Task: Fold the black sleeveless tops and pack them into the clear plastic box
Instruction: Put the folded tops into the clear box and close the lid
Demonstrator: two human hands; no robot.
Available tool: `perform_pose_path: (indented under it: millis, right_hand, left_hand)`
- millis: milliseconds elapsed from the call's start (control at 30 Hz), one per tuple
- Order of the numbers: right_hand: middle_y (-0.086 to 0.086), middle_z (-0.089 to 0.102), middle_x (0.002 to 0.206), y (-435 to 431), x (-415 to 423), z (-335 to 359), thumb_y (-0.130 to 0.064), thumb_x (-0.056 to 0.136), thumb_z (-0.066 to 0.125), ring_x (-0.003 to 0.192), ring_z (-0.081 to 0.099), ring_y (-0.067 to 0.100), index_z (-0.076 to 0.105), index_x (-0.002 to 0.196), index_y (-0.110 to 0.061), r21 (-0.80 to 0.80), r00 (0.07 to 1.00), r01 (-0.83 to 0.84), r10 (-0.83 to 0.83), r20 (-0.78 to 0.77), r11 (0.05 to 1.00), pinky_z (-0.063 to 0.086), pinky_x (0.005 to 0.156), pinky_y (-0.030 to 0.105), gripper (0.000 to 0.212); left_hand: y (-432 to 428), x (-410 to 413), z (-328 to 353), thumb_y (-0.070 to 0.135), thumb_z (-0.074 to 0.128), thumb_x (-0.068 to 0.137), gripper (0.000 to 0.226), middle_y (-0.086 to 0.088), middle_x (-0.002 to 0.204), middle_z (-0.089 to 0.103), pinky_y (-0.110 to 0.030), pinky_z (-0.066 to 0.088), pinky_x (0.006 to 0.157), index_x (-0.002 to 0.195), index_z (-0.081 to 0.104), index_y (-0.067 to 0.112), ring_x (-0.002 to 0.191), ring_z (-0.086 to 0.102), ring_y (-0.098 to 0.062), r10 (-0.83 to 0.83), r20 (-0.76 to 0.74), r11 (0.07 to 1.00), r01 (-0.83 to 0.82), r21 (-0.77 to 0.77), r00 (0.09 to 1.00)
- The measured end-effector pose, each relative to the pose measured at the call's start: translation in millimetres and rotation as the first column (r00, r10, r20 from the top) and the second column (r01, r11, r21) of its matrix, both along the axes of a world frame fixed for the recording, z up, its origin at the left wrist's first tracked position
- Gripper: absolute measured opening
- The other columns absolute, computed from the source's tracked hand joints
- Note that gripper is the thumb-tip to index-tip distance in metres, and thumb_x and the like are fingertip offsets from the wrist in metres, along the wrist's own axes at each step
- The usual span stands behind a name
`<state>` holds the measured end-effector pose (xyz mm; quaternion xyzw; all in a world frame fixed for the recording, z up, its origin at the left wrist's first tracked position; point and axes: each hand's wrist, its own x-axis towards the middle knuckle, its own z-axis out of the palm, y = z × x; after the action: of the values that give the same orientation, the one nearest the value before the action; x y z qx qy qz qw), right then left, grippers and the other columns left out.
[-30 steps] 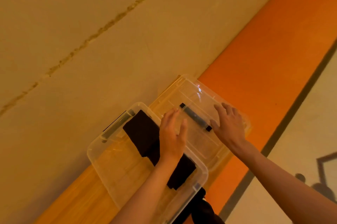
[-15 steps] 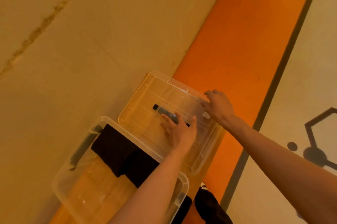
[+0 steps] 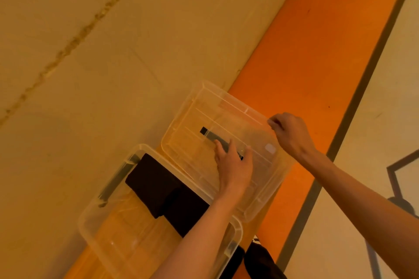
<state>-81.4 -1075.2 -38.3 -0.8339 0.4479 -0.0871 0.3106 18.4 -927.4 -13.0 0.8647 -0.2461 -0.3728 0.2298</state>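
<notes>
The clear plastic box [image 3: 108,231] stands open at the lower left. Folded black tops [image 3: 158,185] lie inside it along its far side. The clear lid [image 3: 204,108] lies tilted just beyond and right of the box, overlapping the box's far rim. My left hand [image 3: 233,165] rests on the lid's middle, its fingers and thumb around the dark lid handle [image 3: 207,133]. My right hand [image 3: 290,135] pinches the lid's right edge with curled fingers. My left forearm hides part of the tops and the box's near rim.
The box and lid sit on a beige floor surface [image 3: 113,63] beside a wide orange strip [image 3: 317,52] with a grey line [image 3: 353,106] at its right. A dark bundle of cloth [image 3: 260,260] lies at the bottom edge, right of the box.
The lid has slid off the box toward the upper right, uncovering the tops. My right hand went from lying flat on the lid to pinching its right edge.
</notes>
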Motion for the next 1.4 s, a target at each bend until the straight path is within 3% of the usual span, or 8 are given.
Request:
perform_pose_path:
  millis: [233,367,633,833,1033,1133,1267,1400]
  right_hand:
    - [-0.003,0.055,0.093,58,-15,117,-0.022,0.097,0.066,0.082,0.052,0.013,0.069,0.112,-0.012,-0.058,0.983,0.004,0.007,0.181,0.998,0.043,0.068,0.029,0.019]
    - [-0.007,0.053,0.096,112,-20,157,-0.017,0.087,0.077,0.083,0.056,0.011,0.067,0.12,-0.014,-0.111,0.969,-0.014,0.041,0.244,0.994,0.051,0.067,0.028,0.034]
    - [-0.021,0.054,0.118,161,-20,172,-0.063,0.089,0.058,0.108,0.052,0.0,0.053,0.14,-0.036,-0.12,0.897,-0.27,0.295,0.33,0.955,0.043,0.087,0.019,0.057]
    - [0.002,0.041,0.155,140,27,137,-0.104,0.06,0.034,0.133,0.045,0.018,0.021,0.158,-0.032,0.234,0.96,-0.277,0.261,0.1,0.932,0.046,0.106,0.048,0.123]
    - [0.011,0.038,0.155,160,64,112,-0.067,0.079,0.068,0.14,0.039,0.031,0.022,0.158,-0.027,0.114,0.948,-0.299,0.309,-0.083,0.947,0.04,0.109,0.049,0.099]
    - [0.01,0.061,0.13,172,81,104,-0.055,0.089,0.067,0.113,0.061,0.025,0.025,0.157,-0.023,0.428,0.954,-0.249,0.296,-0.046,0.869,0.053,0.087,0.04,0.086]
    - [0.003,0.07,0.097,196,77,91,-0.022,0.098,0.062,0.084,0.068,0.016,0.065,0.117,-0.023,0.471,0.964,-0.26,0.252,0.081,0.843,0.054,0.064,0.027,0.018]
    - [-0.012,0.059,0.092,212,70,81,-0.018,0.1,0.057,0.084,0.057,0.005,0.063,0.122,-0.015,0.287,0.945,-0.327,0.306,0.117,0.9,0.04,0.065,0.017,0.022]
  left_hand:
    - [-3,3,98,0.079,0.04,0.088,0.087,0.0,0.153,0.036,-0.04,0.047,0.107,0.147,0.046,0.016,0.137,0.042,-0.019,0.129,0.045,0.937,-0.107,-0.333,0.991]
    - [18,3,142,0.059,0.069,0.086,0.055,0.008,0.118,0.051,-0.017,0.051,0.075,0.117,0.05,0.019,0.097,0.056,-0.006,0.289,-0.012,0.877,-0.27,-0.397,0.957]
    - [94,18,165,0.027,0.082,0.07,0.041,-0.007,0.095,0.068,-0.048,0.062,0.067,0.101,0.057,0.02,0.081,0.071,-0.022,0.508,-0.24,0.636,-0.548,-0.543,0.827]
    - [193,34,164,0.021,0.09,0.071,0.063,-0.009,0.121,0.072,-0.062,0.059,0.08,0.122,0.055,0.011,0.105,0.072,-0.034,0.473,-0.591,0.271,-0.746,-0.608,0.653]
    - [271,30,131,-0.001,0.069,0.073,0.072,-0.011,0.124,0.071,-0.048,0.063,0.066,0.139,0.052,0.025,0.101,0.074,-0.034,0.488,-0.752,0.03,-0.87,-0.492,0.442]
    - [308,28,101,-0.008,0.06,0.084,0.068,-0.016,0.128,0.068,-0.058,0.061,0.075,0.142,0.049,0.025,0.109,0.069,-0.04,0.457,-0.812,-0.045,-0.902,-0.43,0.364]
    - [338,18,71,0.002,0.067,0.089,0.062,-0.005,0.125,0.071,-0.054,0.062,0.08,0.142,0.049,0.029,0.109,0.071,-0.028,0.594,-0.707,0.056,-0.896,-0.441,0.384]
    - [338,2,35,0.019,0.069,0.094,0.066,0.004,0.129,0.06,-0.037,0.06,0.086,0.151,0.04,0.032,0.113,0.062,-0.017,0.824,-0.229,0.395,-0.815,-0.424,0.519]
